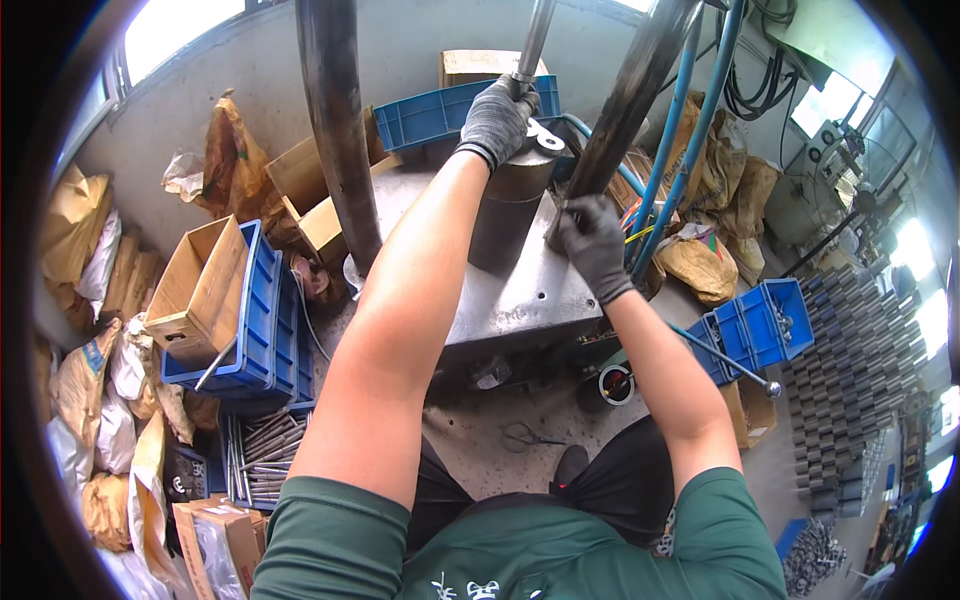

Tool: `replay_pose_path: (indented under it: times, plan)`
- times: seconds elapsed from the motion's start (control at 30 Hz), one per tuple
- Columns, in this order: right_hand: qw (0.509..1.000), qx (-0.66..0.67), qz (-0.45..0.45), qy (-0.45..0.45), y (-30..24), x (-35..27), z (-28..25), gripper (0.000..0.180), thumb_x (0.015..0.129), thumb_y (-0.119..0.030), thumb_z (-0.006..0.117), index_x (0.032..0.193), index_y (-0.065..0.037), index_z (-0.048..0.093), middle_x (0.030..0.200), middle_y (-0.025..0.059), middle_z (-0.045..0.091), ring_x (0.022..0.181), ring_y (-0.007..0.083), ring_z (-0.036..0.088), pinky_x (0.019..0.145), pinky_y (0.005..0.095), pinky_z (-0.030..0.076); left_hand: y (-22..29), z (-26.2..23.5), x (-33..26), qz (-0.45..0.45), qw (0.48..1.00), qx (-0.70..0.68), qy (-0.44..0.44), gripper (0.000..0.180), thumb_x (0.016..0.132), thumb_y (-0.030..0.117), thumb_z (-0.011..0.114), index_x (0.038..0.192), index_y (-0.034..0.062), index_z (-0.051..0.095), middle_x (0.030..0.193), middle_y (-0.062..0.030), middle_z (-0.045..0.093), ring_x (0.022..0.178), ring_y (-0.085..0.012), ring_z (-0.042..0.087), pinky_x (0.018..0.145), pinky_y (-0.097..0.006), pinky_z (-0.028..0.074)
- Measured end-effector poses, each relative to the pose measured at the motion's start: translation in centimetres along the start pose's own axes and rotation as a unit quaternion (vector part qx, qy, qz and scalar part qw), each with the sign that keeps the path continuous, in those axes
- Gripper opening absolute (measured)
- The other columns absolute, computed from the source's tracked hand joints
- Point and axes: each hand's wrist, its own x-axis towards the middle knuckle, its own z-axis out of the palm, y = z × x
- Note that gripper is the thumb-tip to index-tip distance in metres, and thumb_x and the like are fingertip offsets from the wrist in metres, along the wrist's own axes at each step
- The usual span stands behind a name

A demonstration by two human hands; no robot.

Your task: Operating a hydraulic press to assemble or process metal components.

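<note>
- Up on the steel press bed (520, 295), between two dark upright columns (340, 130), stands a dark metal cylinder (510, 205), upright and near the bed's far edge.
- Left hand (497, 120), in a grey knit glove, is clamped over the top of the cylinder, fingers curled around the base of a thin rod (535, 40) that rises out of it; a pale flat metal tab (547, 135) pokes out from under the palm.
- Right hand (592, 240), gloved too, sits lower, just right of the cylinder, fingers pinched shut near the foot of the right column — on what exactly, I cannot tell.
- That cylinder looks like solid steel: heavy, rigid, with a smooth side wall that could slip in a glove. My call: the top rim or the rod gives the surest hold, with a second hand round the wall.
- Press bed is flat grey plate, scuffed, with small holes.
- Round about: blue plastic crates (255, 320) and an open cardboard box (200, 285) on the left, brown sacks (85, 370) stacked along the wall, a bundle of metal bars (265, 455) on the concrete floor, scissors (525, 437) below the bed, blue hoses (690, 120) running down on the right, rows of grey metal pieces (860, 350) farther right.
</note>
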Motion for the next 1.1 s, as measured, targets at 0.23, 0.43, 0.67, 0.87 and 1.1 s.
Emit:
replay_pose_path:
  times: [0.23,0.43,0.67,0.87,1.1]
  plan:
    - [0.997,-0.066,-0.045,-0.004,-3.0,11.1,1.7,0.028,0.091,-0.015,0.071,0.119,-0.011,0.075,0.118,0.0162,0.068,0.102,0.0319,0.071,0.091,0.0399,0.058,-0.3,-0.2,-0.1,0.0,1.0,-0.016,0.009,0.025,0.101,0.024,0.068,0.119,0.0063,0.066,0.1,-0.0168,0.076,0.096,-0.0344,0.073,0.085,-0.044,0.055]
    - [0.987,-0.134,0.065,-0.066,-3.1,10.4,3.3,0.034,0.098,-0.032,0.065,0.128,-0.017,0.073,0.125,0.0122,0.069,0.109,0.0321,0.071,0.095,0.0433,0.056,-0.3,0.3,-0.5,0.027,0.998,-0.045,0.046,0.012,0.104,0.014,0.066,0.112,0.0044,0.064,0.086,-0.0049,0.069,0.075,-0.0125,0.065,0.067,-0.03,0.056]
    - [0.988,-0.067,0.11,-0.08,-3.6,10.7,2.3,0.035,0.097,-0.038,0.068,0.122,-0.016,0.077,0.125,0.0086,0.071,0.111,0.0318,0.07,0.097,0.0433,0.056,3.2,0.6,-3.2,0.097,0.93,-0.244,0.255,0.014,0.103,0.015,0.066,0.112,0.0053,0.06,0.079,-0.0009,0.059,0.072,-0.0124,0.059,0.068,-0.029,0.05]
    - [0.983,-0.014,0.156,-0.091,-4.5,11.1,1.5,0.055,0.096,-0.037,0.071,0.146,-0.016,0.061,0.126,0.0141,0.072,0.115,0.0327,0.069,0.1,0.0443,0.055,7.1,0.8,-2.5,0.048,0.901,-0.345,0.26,0.008,0.107,0.011,0.057,0.107,0.0054,0.052,0.078,-0.0025,0.06,0.06,-0.0126,0.058,0.054,-0.028,0.052]
    - [0.979,-0.086,0.139,-0.122,-5.0,11.4,1.0,0.045,0.098,-0.034,0.066,0.139,-0.016,0.064,0.123,0.0121,0.072,0.111,0.034,0.07,0.098,0.0461,0.055,7.0,0.7,-1.2,0.009,0.938,-0.29,0.192,0.012,0.109,0.015,0.057,0.105,0.004,0.053,0.08,-0.0033,0.062,0.065,-0.0122,0.062,0.059,-0.029,0.057]
